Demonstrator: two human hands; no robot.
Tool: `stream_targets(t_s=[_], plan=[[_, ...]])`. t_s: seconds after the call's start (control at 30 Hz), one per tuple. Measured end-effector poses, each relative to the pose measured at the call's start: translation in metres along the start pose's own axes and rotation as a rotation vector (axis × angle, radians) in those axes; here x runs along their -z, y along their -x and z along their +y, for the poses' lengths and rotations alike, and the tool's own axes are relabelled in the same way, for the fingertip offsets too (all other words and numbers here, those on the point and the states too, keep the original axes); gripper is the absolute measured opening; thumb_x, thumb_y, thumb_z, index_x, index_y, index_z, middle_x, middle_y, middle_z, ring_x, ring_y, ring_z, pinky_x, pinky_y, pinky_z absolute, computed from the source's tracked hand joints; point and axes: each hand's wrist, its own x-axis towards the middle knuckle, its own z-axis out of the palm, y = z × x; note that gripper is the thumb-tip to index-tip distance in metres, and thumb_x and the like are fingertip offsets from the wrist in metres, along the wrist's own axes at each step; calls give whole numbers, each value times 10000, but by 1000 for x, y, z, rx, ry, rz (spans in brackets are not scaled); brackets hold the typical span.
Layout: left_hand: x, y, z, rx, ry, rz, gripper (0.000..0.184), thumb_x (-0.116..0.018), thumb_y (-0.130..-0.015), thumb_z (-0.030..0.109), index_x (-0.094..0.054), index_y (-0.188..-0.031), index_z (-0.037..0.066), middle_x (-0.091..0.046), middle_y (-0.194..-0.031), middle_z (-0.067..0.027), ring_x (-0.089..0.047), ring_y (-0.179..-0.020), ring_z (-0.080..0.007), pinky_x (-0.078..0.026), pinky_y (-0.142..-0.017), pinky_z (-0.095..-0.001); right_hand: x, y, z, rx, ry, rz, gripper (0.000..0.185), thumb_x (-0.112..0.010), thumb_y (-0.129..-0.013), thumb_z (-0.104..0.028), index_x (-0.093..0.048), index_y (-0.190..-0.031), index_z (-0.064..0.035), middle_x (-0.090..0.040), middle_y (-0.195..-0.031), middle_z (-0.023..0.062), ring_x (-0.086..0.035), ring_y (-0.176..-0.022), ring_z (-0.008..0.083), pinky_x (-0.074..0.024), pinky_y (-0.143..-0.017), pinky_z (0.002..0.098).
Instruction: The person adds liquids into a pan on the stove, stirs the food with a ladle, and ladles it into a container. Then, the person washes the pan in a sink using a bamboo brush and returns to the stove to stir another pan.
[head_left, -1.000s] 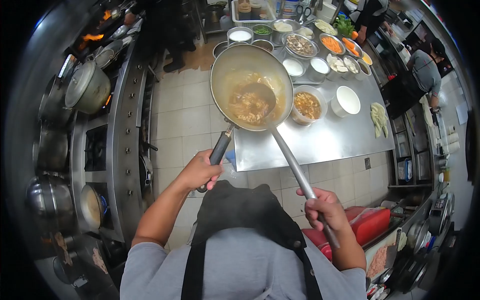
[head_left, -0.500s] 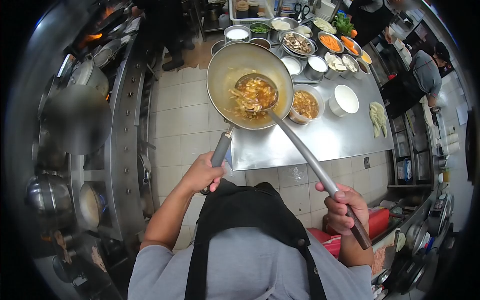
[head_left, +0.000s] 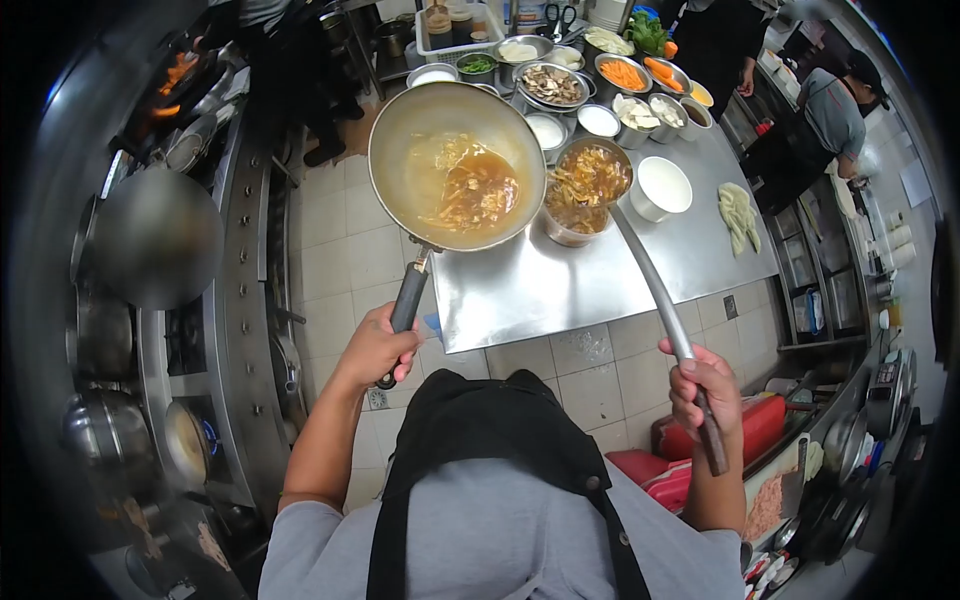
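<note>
With the right hand (head_left: pixel 703 385), grips a filled ladle (head_left: pixel 653 275); with the left hand (head_left: pixel 380 345), holds the wok (head_left: pixel 408 150) by its handle (head_left: pixel 408 298). Keep the ladle level and low over the plastic tub (head_left: pixel 571 237) on the steel table (head_left: pixel 520 300), to spare drips. Unlike half a second ago, carries the ladle outside the wok, above the tub.

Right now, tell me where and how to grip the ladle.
Probably best to grip the ladle by its dark handle end, where the right hand holds it, coming from the near side: the long shaft points back that way, while the food-filled bowl is at the far end.
</note>
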Motion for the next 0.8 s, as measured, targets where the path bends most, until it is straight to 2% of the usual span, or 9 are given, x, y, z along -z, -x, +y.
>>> stream_targets(t_s=[0.2,0.27,0.37,0.47,0.67,0.8], plan=[[2,-5,12,-30,-55,-16,150,-567,-750,-12,-439,-819,20,-464,-552,-28,-444,-343,-117,-364,-322,-262,13,-22,56,58,505,205,316,-570,-855,-63,-522,-1143,58,-522,-599,34,-483,-411,93,-397,-342,216],[1,-7,18,-42,-76,-20,150,-571,-750,-8,-442,-824,18,-464,-552,-27,-444,-344,-117,-363,-327,-261,21,-26,79,90,743,241,320,-581,-856,-75,-528,-1145,52,-550,-611,73,-545,-467,131,-439,-402,262],[-2,-9,28,-55,-154,-1,145,-570,-752,-1,-450,-833,11,-464,-552,-25,-449,-352,-115,-365,-339,-260,30,-22,107,405,1187,338,354,-595,-850,-89,-526,-1172,40,-571,-636,115,-595,-538,164,-465,-486,307],[-5,-15,35,-68,-191,-5,139,-569,-752,5,-456,-834,8,-466,-549,-27,-451,-358,-112,-365,-346,-262,38,-24,130,524,1258,458,383,-603,-839,-92,-521,-1194,27,-575,-658,144,-602,-569,179,-470,-546,334],[-16,-28,51,-113,-343,-17,120,-563,-750,15,-459,-810,14,-470,-540,-29,-446,-355,-113,-361,-343,-267,37,-22,129,334,930,425,364,-602,-826,-88,-554,-1172,18,-576,-656,152,-575,-550,182,-466,-551,314],[-28,-38,62,-132,-427,-10,92,-549,-761,25,-463,-791,11,-475,-539,-37,-452,-353,-118,-367,-344,-273,43,-34,117,465,1010,360,389,-602,-820,-91,-548,-1192,10,-573,-652,150,-577,-551,195,-465,-556,316]])
